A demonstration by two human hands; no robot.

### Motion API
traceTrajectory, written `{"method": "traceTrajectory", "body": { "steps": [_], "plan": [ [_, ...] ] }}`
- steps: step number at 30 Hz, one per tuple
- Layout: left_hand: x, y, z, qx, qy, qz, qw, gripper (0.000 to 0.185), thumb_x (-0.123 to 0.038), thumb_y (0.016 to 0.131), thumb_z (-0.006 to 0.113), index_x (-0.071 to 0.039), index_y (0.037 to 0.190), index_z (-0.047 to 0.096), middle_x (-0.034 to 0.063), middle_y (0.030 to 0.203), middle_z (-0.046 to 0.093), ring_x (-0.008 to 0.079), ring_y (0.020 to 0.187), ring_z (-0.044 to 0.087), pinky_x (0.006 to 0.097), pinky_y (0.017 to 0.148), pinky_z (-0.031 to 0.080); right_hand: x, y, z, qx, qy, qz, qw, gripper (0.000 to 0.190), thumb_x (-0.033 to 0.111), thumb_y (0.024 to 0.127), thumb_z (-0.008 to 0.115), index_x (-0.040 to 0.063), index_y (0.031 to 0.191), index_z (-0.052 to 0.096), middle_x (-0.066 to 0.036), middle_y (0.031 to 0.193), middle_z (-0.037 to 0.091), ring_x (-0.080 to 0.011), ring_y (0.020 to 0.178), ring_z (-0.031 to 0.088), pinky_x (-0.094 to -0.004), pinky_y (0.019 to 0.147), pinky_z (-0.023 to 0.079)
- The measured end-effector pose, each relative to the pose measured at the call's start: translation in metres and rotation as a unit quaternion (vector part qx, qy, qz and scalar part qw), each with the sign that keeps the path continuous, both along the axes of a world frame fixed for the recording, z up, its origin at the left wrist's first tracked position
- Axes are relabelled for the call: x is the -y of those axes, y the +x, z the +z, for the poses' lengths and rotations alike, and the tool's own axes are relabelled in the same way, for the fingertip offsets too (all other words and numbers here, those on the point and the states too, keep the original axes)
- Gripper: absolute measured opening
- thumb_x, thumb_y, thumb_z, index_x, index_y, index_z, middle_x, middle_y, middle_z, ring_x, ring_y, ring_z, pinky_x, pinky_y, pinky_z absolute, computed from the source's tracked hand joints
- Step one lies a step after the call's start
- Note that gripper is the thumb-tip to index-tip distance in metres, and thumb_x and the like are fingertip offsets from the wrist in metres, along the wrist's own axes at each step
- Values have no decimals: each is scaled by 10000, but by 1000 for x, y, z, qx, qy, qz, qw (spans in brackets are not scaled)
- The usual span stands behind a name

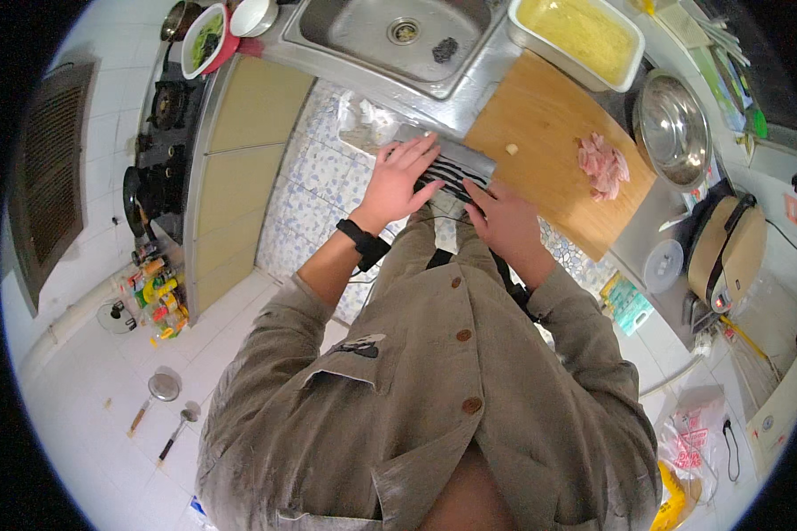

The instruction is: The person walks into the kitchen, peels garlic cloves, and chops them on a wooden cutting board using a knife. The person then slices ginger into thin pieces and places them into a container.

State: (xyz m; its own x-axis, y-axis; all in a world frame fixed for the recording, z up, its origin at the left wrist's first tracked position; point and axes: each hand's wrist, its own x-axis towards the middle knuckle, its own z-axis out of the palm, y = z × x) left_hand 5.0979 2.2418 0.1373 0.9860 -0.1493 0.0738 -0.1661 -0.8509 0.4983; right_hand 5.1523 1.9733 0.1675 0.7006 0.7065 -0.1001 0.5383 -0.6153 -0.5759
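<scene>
A grey cloth with black stripes [461,161] hangs at the front edge of the steel counter, before my body. My left hand [402,176] lies flat against its left part, fingers extended and thumb apart. On its lower right part rests my right hand [505,222], its index finger and thumb apart; some fingers are hard to make out. Neither hand appears to grip the cloth. Just right of the cloth lies a wooden cutting board [538,113], bearing a small pale piece of food [511,149] and a pile of sliced raw meat [602,167].
A steel sink [365,33] holds a dark scrubber [445,50]. Beyond the board stand a rectangular tub of yellow contents [578,36] and a metal bowl [674,129]. An electric cooker [727,255] is at right, a gas stove [169,133] at left. A clear plastic bag [368,126] hangs left of the cloth.
</scene>
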Motion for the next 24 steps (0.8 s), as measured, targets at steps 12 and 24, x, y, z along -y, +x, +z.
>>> {"method": "traceTrajectory", "body": {
  "steps": [12, 24],
  "plan": [
    [-138, -13, -116, -13, 32, 139, 990, 401, -326, 1058, 705, -86, 1377, 733, 134, 1425, 716, 362, 1322, 658, 541, 1155, 464, 8, -45, -10, -45, -41, -128, 990, 381, 307, 967, 784, 136, 1307, 779, -139, 948, 742, -363, 884, 753, -500, 738, 602],
    [78, 97, -111, -84, -165, 7, 983, 397, -222, 946, 869, -23, 1263, 737, 165, 1075, 760, 334, 904, 754, 425, 809, 614, 112, -68, -37, -106, -32, -425, 898, 218, 269, 1034, 755, 85, 1151, 755, -173, 738, 704, -415, 689, 719, -508, 635, 553]
  ]
}}
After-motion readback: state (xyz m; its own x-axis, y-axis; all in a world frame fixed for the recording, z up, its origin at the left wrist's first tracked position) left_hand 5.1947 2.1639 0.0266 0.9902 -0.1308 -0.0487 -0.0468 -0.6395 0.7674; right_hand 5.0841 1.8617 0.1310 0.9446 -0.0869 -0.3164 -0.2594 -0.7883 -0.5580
